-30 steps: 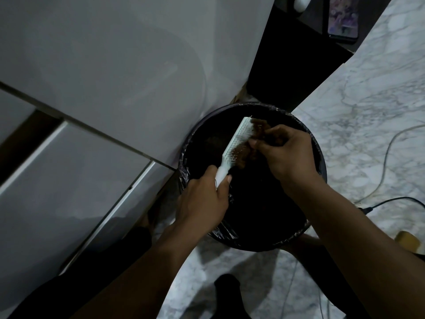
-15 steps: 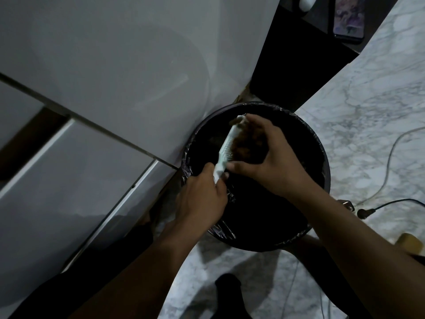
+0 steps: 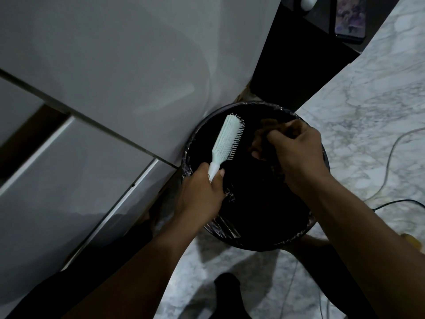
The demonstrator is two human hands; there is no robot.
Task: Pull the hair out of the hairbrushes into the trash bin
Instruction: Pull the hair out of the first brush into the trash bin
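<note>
A pale mint hairbrush (image 3: 226,140) is held over the round black-lined trash bin (image 3: 299,233), bristles facing right. My left hand (image 3: 202,192) grips its handle at the bin's left rim. Its bristles look free of hair. My right hand (image 3: 296,153) hovers above the bin's right half, fingers pinched around a brown clump of hair (image 3: 262,139), a short gap to the right of the brush.
A white cabinet (image 3: 92,111) presses against the bin's left side. Marble floor (image 3: 368,111) spreads to the right with cables (image 3: 391,157) running across it. A phone (image 3: 349,17) lies on a dark surface at top right. A yellowish object (image 3: 411,241) sits at the right edge.
My right hand has pulled the brown hair clump off the bristles and moved right, away from the brush. The brush has turned so its bristles show.
</note>
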